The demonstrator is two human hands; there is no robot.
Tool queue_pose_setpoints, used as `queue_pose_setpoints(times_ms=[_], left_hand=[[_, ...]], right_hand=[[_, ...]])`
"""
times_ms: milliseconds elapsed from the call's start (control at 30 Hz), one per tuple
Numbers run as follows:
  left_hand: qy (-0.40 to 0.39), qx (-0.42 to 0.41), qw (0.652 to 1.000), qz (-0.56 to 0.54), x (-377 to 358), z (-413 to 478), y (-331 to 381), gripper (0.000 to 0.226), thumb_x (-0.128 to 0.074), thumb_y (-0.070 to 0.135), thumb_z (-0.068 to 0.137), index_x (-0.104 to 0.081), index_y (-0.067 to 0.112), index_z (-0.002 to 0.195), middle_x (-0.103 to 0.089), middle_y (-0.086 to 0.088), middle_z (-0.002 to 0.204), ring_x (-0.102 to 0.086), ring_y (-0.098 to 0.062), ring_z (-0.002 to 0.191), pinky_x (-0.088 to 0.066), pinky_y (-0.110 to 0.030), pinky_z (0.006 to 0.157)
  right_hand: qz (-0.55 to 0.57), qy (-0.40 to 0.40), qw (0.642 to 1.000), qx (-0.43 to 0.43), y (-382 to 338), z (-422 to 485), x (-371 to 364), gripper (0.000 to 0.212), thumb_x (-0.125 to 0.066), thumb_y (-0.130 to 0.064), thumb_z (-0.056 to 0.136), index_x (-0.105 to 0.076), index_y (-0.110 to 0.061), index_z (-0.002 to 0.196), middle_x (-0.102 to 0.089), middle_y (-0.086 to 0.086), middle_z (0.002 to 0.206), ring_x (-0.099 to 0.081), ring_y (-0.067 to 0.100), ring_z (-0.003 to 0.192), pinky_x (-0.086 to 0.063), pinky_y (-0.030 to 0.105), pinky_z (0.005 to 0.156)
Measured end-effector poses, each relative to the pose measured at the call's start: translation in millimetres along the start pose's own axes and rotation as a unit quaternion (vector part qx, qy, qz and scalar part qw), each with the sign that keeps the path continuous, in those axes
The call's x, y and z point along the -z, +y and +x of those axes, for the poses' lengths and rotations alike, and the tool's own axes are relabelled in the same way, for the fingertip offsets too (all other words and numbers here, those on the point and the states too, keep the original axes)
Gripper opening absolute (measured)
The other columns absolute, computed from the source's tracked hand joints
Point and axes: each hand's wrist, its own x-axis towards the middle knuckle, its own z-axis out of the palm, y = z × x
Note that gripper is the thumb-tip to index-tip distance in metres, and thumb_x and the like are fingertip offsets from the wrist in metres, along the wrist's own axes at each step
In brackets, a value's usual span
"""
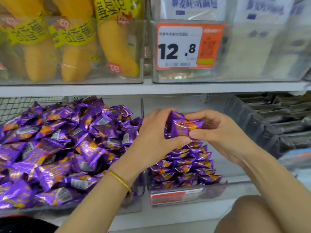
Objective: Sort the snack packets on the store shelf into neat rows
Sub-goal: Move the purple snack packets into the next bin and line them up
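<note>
A loose heap of purple snack packets [55,148] fills the left clear bin on the lower shelf. In the clear bin [186,192] to its right, purple packets [185,167] stand in neat rows. Above those rows, my left hand [156,133] and my right hand [217,133] together hold a small bunch of purple packets [180,126]. Fingers of both hands curl round the bunch, thumbs below it. A thin gold bracelet sits on my left wrist.
A white shelf board [151,89] runs just above my hands. Over it stand yellow banana-shaped packs [72,47] and a price tag [186,46] reading 12.8 on a clear bin. Dark packets [282,118] fill a bin at the right. My knee [262,216] shows at the bottom right.
</note>
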Motion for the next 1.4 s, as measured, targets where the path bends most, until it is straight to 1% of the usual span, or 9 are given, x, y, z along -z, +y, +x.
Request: queue_pose_setpoints(times_ms=[100,267,333,467,600,733,933,1133,1400], left_hand=[[0.014,0.007,0.99,0.141,-3,13,-5,0.073,-0.062,0.05,0.081,-0.031,0.027,0.143,-0.037,0.002,0.141,-0.027,-0.017,0.131,-0.021,-0.028,0.105],[0.033,0.022,0.969,0.243,-9,17,-24,0.054,-0.052,0.049,0.088,-0.042,0.027,0.137,-0.045,0.005,0.138,-0.033,-0.018,0.13,-0.022,-0.033,0.106],[0.034,0.015,0.965,0.259,-11,17,-25,0.05,-0.052,0.047,0.088,-0.044,0.03,0.134,-0.047,0.008,0.135,-0.034,-0.016,0.129,-0.022,-0.032,0.106],[0.033,0.003,0.96,0.279,-12,17,-28,0.044,-0.055,0.04,0.088,-0.048,0.033,0.131,-0.05,0.01,0.13,-0.035,-0.015,0.127,-0.02,-0.032,0.105],[0.039,-0.003,0.96,0.279,-13,16,-30,0.042,-0.057,0.038,0.088,-0.05,0.034,0.128,-0.052,0.012,0.127,-0.037,-0.014,0.126,-0.021,-0.032,0.105],[0.043,-0.001,0.961,0.273,-13,15,-30,0.039,-0.057,0.038,0.087,-0.052,0.034,0.126,-0.053,0.013,0.126,-0.037,-0.013,0.124,-0.02,-0.03,0.104],[0.04,0.0,0.962,0.272,-12,15,-29,0.037,-0.058,0.038,0.087,-0.054,0.034,0.124,-0.055,0.012,0.123,-0.039,-0.014,0.123,-0.02,-0.031,0.103],[0.045,0.0,0.963,0.267,-13,15,-31,0.034,-0.062,0.035,0.085,-0.059,0.032,0.119,-0.059,0.011,0.119,-0.043,-0.017,0.121,-0.022,-0.033,0.101],[0.042,0.0,0.963,0.268,-13,16,-33,0.031,-0.06,0.037,0.085,-0.062,0.03,0.115,-0.062,0.01,0.114,-0.047,-0.019,0.118,-0.026,-0.036,0.101]], right_hand=[[-0.037,0.08,0.996,-0.017,7,8,34,0.034,-0.076,-0.004,0.051,-0.073,-0.014,0.083,-0.073,0.004,0.082,-0.066,0.013,0.073,-0.055,0.022,0.073],[-0.202,0.189,0.957,-0.082,40,41,111,0.033,-0.073,0.01,0.068,-0.066,-0.011,0.092,-0.067,0.003,0.082,-0.061,0.0,0.058,-0.047,0.009,0.055],[-0.252,0.179,0.943,-0.119,57,58,127,0.034,-0.076,0.009,0.067,-0.067,-0.007,0.096,-0.065,0.008,0.086,-0.06,0.009,0.066,-0.051,0.011,0.06],[-0.306,0.128,0.926,-0.182,81,80,139,0.032,-0.076,0.007,0.068,-0.067,-0.006,0.095,-0.065,0.013,0.095,-0.058,0.019,0.082,-0.051,0.03,0.08],[-0.284,0.079,0.937,-0.186,93,88,143,0.034,-0.071,0.011,0.072,-0.061,-0.013,0.094,-0.061,0.01,0.102,-0.059,0.016,0.085,-0.049,0.016,0.067],[-0.304,0.115,0.926,-0.19,105,86,144,0.05,-0.071,0.012,0.071,-0.047,-0.009,0.109,-0.055,0.015,0.116,-0.057,0.024,0.094,-0.05,0.035,0.077],[-0.357,0.142,0.906,-0.179,104,82,133,0.062,-0.069,0.008,0.076,-0.047,-0.005,0.132,-0.053,0.016,0.123,-0.052,0.019,0.094,-0.044,0.025,0.075],[-0.348,0.194,0.895,-0.201,114,88,118,0.076,-0.069,0.003,0.079,-0.028,-0.006,0.143,-0.053,0.018,0.124,-0.054,0.032,0.111,-0.048,0.045,0.094],[-0.385,0.183,0.882,-0.203,111,86,111,0.082,-0.067,-0.004,0.082,-0.016,-0.004,0.146,-0.051,0.015,0.129,-0.053,0.028,0.112,-0.046,0.039,0.095]])
